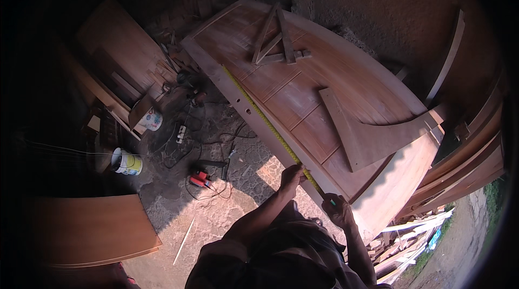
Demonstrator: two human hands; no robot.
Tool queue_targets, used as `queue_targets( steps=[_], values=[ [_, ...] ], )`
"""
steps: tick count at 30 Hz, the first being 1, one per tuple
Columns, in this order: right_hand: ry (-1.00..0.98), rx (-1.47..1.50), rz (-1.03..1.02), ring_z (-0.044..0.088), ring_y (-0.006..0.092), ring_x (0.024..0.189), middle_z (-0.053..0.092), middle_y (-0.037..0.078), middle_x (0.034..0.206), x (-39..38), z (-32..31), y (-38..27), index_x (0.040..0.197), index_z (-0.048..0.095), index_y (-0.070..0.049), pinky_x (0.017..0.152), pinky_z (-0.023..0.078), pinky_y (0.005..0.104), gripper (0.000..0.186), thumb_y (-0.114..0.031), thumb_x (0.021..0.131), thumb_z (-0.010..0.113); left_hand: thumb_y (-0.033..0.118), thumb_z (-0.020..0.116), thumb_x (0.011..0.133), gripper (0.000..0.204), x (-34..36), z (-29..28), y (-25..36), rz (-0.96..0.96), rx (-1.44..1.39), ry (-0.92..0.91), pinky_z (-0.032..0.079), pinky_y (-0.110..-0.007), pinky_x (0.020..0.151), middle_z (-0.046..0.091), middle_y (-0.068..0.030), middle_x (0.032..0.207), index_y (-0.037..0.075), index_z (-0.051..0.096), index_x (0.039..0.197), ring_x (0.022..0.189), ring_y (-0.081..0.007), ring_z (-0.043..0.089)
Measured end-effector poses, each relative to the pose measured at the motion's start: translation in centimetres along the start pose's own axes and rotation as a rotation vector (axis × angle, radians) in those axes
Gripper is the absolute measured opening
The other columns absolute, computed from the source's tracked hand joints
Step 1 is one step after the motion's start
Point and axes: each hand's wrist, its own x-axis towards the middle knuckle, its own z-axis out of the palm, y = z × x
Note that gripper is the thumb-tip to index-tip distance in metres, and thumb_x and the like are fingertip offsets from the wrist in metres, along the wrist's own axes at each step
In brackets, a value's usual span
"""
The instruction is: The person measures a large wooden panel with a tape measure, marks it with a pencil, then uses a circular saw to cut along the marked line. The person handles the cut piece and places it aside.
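Note:
A yellow tape measure (259, 109) is pulled out along the near edge of a large wooden door panel (232, 29). My left hand (292, 176) is closed at the blade, by the panel's edge. Farther right, my right hand (337, 210) is closed around the tape's near end, where the case is mostly hidden by my fingers. A small bright green bit shows at that hand; I cannot tell what it belongs to. Two dark holes show in the panel's edge strip beside the blade. A curved flat board (363, 136) lies on the panel, to the right of the tape.
A triangular wooden frame (285, 37) rests on the panel's far part. On the floor to the left are a red power tool (200, 178), cables, a power strip (181, 134) and two buckets (128, 163). Curved boards (97, 229) lie lower left; timber (454, 175) is stacked right.

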Motion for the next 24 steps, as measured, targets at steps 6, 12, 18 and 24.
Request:
queue_targets(
  steps=[6,12,18,24],
  values=[
    [-0.025,0.015,-0.071,0.064,0.0225,0.089,0.068,0.009,0.092,1.0,1.1,1.0,0.123,0.067,-0.005,0.078,0.051,0.0351,0.034,-0.008,0.091,0.077,0.039,0.065,0.101,0.027,12.0,-8.0,11.4,0.092,0.009,0.120,0.052,-0.036,0.083,0.076,-0.0056,0.098,0.013,0.066,0.105,0.088,-0.0158,0.072],
    [-0.106,0.008,-0.173,0.064,0.0167,0.080,0.067,0.008,0.090,-6.5,-4.4,2.4,0.116,0.067,-0.003,0.071,0.053,0.0328,0.022,-0.006,0.095,0.070,0.034,0.063,0.099,0.025,21.2,-17.3,25.5,0.277,-0.059,0.279,0.052,-0.042,0.093,0.075,-0.0063,0.102,0.011,0.065,0.109,0.095,-0.0220,0.073],
    [-0.097,0.127,0.054,0.063,0.0294,0.085,0.069,0.009,0.088,6.1,1.6,-3.0,0.106,0.069,-0.010,0.079,0.051,0.0426,0.016,-0.005,0.090,0.071,0.038,0.064,0.098,0.039,21.5,-17.8,25.2,0.242,-0.089,0.161,0.051,-0.045,0.097,0.072,-0.0108,0.118,0.009,0.064,0.123,0.105,-0.0248,0.071],
    [-0.126,-0.024,-0.031,0.063,0.0333,0.084,0.069,0.012,0.086,22.8,9.9,-5.6,0.103,0.068,-0.013,0.076,0.050,0.0460,0.017,-0.027,0.093,0.073,0.042,0.064,0.099,0.055,17.4,-16.4,20.8,0.180,-0.051,0.083,0.050,-0.045,0.099,0.069,-0.0122,0.127,0.006,0.055,0.140,0.108,-0.0256,0.070]
  ],
)
